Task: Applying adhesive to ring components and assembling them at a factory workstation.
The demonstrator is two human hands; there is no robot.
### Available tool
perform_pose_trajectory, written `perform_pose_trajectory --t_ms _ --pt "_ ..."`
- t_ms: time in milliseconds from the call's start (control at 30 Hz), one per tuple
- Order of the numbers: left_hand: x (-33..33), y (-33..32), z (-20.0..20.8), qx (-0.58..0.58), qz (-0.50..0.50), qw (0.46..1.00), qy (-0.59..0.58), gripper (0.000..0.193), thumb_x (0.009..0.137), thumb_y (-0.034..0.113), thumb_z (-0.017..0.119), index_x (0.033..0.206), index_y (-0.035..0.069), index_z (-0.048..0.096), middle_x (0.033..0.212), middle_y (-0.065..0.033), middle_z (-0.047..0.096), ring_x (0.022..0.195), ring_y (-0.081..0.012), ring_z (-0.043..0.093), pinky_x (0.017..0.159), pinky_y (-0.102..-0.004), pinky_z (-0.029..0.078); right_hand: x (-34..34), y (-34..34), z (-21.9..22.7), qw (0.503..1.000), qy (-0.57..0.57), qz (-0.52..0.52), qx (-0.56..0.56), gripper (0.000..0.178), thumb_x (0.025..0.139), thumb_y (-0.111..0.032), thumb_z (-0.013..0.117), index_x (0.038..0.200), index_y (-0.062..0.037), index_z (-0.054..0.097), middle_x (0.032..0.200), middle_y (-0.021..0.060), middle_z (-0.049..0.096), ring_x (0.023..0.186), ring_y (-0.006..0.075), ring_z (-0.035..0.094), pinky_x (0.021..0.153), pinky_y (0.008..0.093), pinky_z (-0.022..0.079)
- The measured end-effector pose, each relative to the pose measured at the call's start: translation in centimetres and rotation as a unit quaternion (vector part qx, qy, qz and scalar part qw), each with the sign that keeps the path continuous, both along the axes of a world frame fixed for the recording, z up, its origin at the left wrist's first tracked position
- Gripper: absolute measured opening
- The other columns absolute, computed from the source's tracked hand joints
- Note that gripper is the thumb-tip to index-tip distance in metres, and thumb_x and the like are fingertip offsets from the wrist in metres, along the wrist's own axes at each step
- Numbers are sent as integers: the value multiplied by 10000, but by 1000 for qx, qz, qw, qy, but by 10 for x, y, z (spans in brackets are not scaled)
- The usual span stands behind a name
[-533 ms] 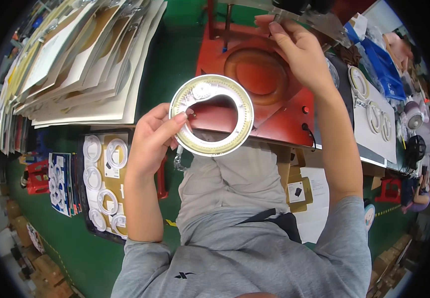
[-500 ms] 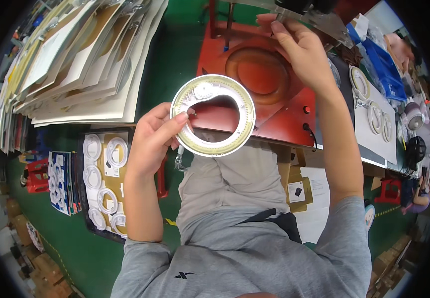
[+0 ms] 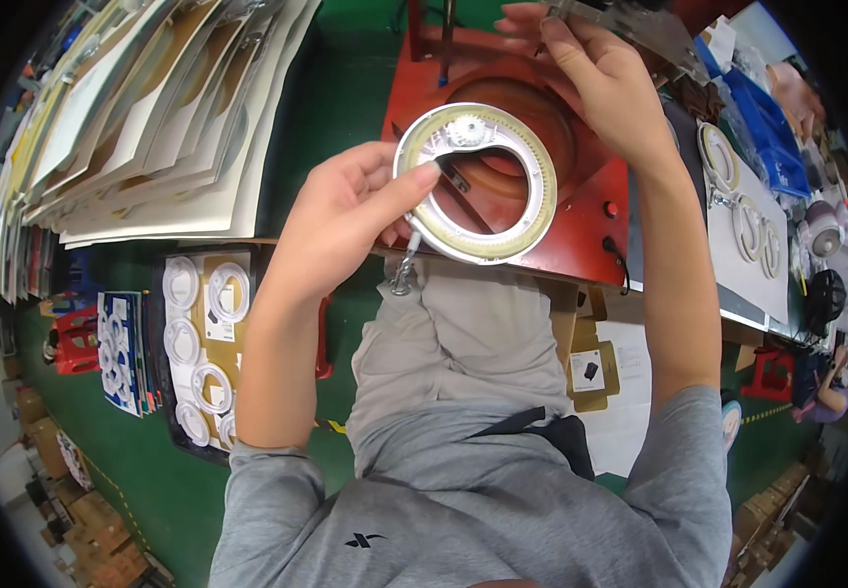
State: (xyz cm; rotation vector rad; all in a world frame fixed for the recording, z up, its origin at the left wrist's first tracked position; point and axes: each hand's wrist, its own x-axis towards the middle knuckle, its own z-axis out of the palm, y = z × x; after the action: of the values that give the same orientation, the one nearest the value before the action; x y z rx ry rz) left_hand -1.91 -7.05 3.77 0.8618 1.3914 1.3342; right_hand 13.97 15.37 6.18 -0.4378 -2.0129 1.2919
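A white ring-shaped plastic housing [image 3: 541, 188] is tilted up in my left hand [image 3: 350, 211], thumb on its face and fingers behind. A small white gear [image 3: 466, 129] sits on its upper part, and a short metal chain [image 3: 401, 279] hangs from its lower left side. Behind the ring is a red machine base [image 3: 581, 235] with a round recess [image 3: 563, 127]. My right hand [image 3: 600, 73] is raised at the far side, closed beside a clear plate [image 3: 639, 29] on the machine; what its fingertips hold is too small to make out.
Stacked cardboard sheets [image 3: 149, 137] stand at the left. Below them, a black-edged tray [image 3: 164, 372] holds several white rings. More rings [image 3: 752, 225] lie on the right-hand table near a blue bin [image 3: 781, 171]. A red button [image 3: 611, 209] and black cable [image 3: 615, 251] are on the base.
My left hand has carried the ring up, away from me and to the right, over the machine base. My right hand has shifted slightly, staying beside the clear plate.
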Motion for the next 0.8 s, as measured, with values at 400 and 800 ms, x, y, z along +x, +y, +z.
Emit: perform_pose_trajectory --t_ms 400,800 --pt "9 27 18 -39 26 939 340 446 944 246 781 1207 -43 565 720 -19 644 606 -42 532 561 -232 433 8 8 2 995 -45 -6 89 300 1085 -218 555 1125 25 728 1057 51 743 992 119 656 936 281 511" --pt "24 118 11 215 128 869 427 214 866 163 743 955 -30 763 853 -215 725 789 -383 700 742 -429 564 0 -3 -3 999 7 -29 30 292 1071 -180 571 1136 73 703 1122 75 744 994 116 663 899 264 530"
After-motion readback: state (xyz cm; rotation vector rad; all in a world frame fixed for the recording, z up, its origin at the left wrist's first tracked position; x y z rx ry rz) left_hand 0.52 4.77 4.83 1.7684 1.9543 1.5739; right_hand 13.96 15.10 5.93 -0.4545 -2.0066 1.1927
